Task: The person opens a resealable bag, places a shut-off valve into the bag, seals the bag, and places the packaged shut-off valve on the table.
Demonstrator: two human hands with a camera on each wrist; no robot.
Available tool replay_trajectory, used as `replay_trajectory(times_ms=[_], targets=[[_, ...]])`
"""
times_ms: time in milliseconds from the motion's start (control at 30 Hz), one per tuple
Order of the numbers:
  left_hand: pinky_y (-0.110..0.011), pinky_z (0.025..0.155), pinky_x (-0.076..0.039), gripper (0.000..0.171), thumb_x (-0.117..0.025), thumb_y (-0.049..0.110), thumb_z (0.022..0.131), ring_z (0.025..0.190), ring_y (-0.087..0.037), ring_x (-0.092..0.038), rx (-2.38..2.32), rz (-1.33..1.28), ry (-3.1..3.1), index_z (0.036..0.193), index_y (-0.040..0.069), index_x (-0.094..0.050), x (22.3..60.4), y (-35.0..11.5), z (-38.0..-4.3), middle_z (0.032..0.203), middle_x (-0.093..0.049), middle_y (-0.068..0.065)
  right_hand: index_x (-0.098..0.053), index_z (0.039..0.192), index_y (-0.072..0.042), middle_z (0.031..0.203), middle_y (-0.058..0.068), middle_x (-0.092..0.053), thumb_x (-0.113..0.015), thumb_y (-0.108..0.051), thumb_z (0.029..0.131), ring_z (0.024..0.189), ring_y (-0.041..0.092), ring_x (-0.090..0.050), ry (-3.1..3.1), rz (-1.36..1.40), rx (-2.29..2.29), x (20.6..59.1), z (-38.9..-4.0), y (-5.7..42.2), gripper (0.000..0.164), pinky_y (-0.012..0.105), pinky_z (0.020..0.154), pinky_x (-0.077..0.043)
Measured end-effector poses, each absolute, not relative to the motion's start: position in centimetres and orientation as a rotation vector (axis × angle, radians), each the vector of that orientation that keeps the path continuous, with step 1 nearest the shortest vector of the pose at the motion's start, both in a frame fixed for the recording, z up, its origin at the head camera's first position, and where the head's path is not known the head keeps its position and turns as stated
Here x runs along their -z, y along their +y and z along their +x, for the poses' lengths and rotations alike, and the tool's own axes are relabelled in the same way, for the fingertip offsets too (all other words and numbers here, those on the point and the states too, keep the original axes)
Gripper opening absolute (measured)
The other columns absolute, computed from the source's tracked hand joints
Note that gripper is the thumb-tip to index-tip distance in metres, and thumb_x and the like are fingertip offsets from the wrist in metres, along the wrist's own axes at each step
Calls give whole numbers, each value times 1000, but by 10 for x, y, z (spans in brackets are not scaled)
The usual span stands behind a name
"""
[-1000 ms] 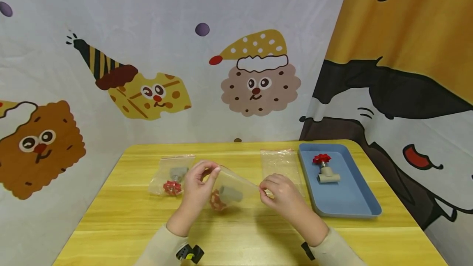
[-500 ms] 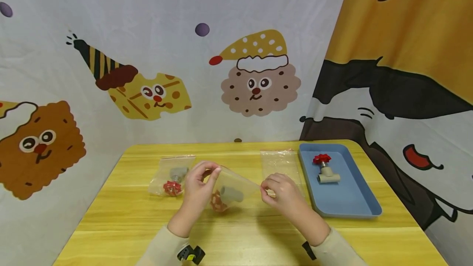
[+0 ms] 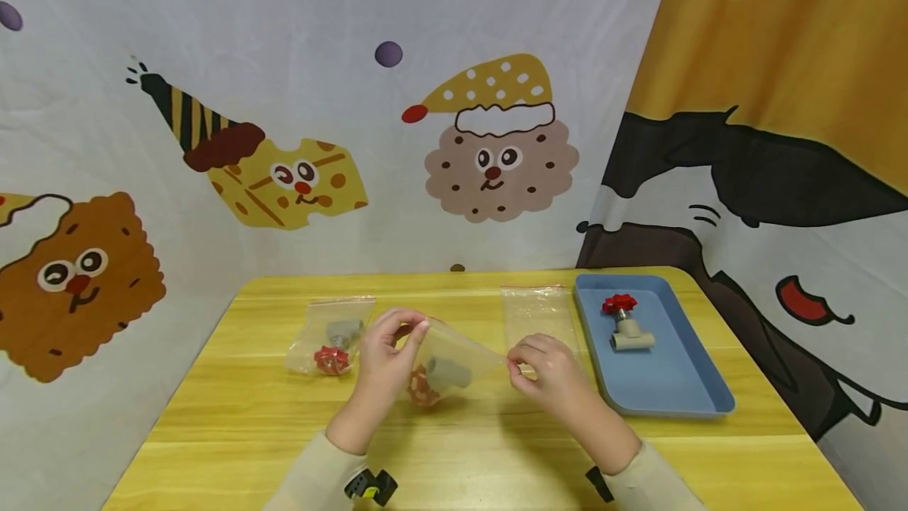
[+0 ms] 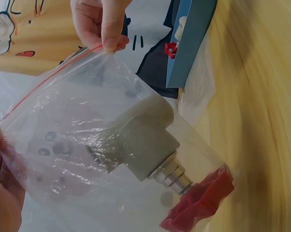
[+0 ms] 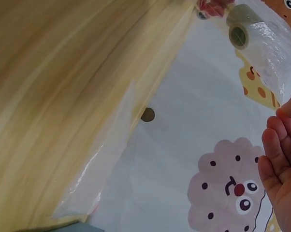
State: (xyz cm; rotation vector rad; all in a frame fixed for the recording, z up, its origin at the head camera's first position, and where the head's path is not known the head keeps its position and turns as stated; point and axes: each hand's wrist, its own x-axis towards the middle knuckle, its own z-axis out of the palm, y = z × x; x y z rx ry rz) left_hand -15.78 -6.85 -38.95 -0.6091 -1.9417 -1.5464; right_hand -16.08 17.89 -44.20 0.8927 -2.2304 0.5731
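Three plastic bags – three valves, one tray

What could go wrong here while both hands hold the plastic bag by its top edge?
The bag hangs only from pinches of the left hand and right hand; the heavy valve inside might pull it free. If the bag tips, the valve could slide out onto the table.
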Motion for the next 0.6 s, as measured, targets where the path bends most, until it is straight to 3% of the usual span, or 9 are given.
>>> replay_trajectory(times_ms=[167, 367, 600], targets=[[-27, 75, -57, 5, -65, -10, 82, 80, -12, -61, 1581, -593, -1981, 84, -6, -65, 388, -70, -158, 82, -64, -16, -69, 79, -12, 79, -5, -65, -79, -7, 68, 74, 12, -59, -2273, 829, -530, 444, -161, 191, 15, 28, 64, -53], [-30, 77, -57, 2, -65, -6, 85, 82, -10, -61, 1624, -550, -2057, 87, -6, -66, 387, -74, -159, 85, -65, -15, -69, 96, -13, 93, -1, -66, -82, -15, 69, 85, 19, -61, -2370, 698, -474, 446, -162, 211, 30, 36, 70, -54], [-24, 78, -56, 3, -65, -3, 86, 83, -7, -59, 1669, -483, -2079, 87, -5, -66, 388, -77, -159, 86, -65, -15, -66, 110, -11, 107, 8, -62, -83, -20, 69, 95, 29, -58, -2533, 476, -425, 446, -160, 245, 45, 47, 74, -53]])
